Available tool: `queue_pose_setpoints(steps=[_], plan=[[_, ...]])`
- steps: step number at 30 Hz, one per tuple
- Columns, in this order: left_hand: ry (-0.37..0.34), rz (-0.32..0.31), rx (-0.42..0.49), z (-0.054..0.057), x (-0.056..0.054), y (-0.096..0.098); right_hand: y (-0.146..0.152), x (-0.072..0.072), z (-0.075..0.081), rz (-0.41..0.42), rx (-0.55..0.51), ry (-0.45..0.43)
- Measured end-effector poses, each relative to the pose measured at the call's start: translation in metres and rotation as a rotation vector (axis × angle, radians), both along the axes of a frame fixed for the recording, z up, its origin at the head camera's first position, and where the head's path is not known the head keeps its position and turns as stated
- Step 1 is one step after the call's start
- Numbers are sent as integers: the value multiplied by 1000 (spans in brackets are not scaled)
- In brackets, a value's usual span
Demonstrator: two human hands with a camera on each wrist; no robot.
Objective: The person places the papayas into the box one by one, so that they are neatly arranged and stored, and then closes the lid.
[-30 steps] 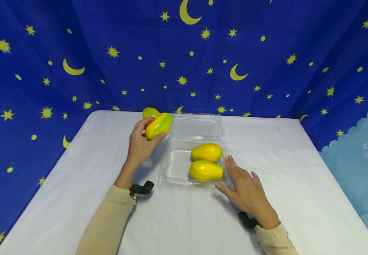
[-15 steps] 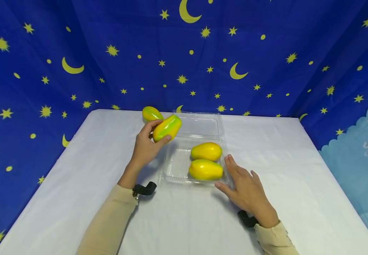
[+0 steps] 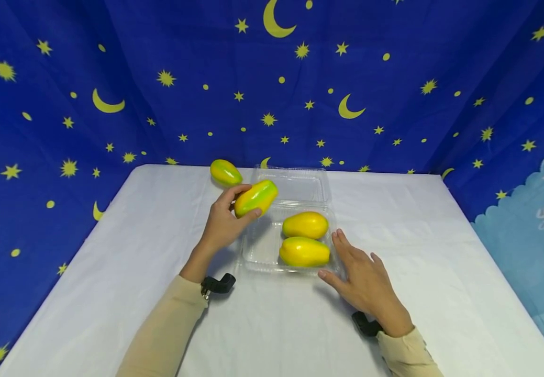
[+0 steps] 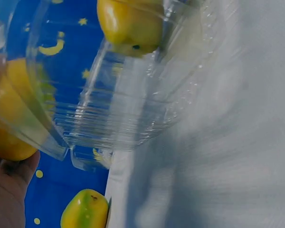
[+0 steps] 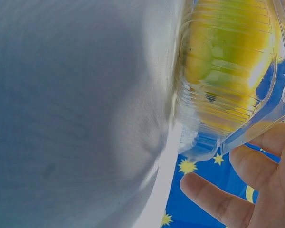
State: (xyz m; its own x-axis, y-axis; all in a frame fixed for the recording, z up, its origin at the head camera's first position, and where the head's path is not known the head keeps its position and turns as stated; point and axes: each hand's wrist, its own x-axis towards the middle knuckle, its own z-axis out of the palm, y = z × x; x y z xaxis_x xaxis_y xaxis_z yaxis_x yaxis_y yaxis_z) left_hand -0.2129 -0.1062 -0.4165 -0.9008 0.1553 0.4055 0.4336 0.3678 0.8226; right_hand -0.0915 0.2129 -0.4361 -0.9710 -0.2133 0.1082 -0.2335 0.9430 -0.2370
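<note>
My left hand (image 3: 222, 222) grips a yellow-green papaya (image 3: 256, 199) between thumb and fingers, raised above the left back part of a clear plastic clamshell box (image 3: 259, 254). Two yellow papayas lie side by side in the right half of the box, a rear one (image 3: 306, 225) and a front one (image 3: 304, 252). My right hand (image 3: 368, 283) lies by the box's right wall, its fingers extended and spread. The right wrist view has the fingertips (image 5: 244, 159) right at the rim, with a papaya (image 5: 223, 61) seen through the ribbed wall.
Another yellow-green papaya (image 3: 225, 173) lies at the table's back edge, left of the box's opened lid (image 3: 290, 187). A white cloth covers the table (image 3: 272, 330). Behind it hangs a blue curtain (image 3: 215, 57) with moons and stars.
My left hand has carried its papaya rightward and slightly nearer, from beside the lid to over the box. The papaya at the back is now fully uncovered. My right hand has stayed put.
</note>
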Motion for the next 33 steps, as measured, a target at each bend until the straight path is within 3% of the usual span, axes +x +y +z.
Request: queue_pose_setpoints(steps=[18,23,33], plan=[[-20,-132,-61,-9,2,9,1,-3,3,9,1,-3],[-20,-188,-127,-11,2,12,2,-4,3,10,5,0],[-16,-202,-241,-14,3,14,1,-2,0,9,-9,7]])
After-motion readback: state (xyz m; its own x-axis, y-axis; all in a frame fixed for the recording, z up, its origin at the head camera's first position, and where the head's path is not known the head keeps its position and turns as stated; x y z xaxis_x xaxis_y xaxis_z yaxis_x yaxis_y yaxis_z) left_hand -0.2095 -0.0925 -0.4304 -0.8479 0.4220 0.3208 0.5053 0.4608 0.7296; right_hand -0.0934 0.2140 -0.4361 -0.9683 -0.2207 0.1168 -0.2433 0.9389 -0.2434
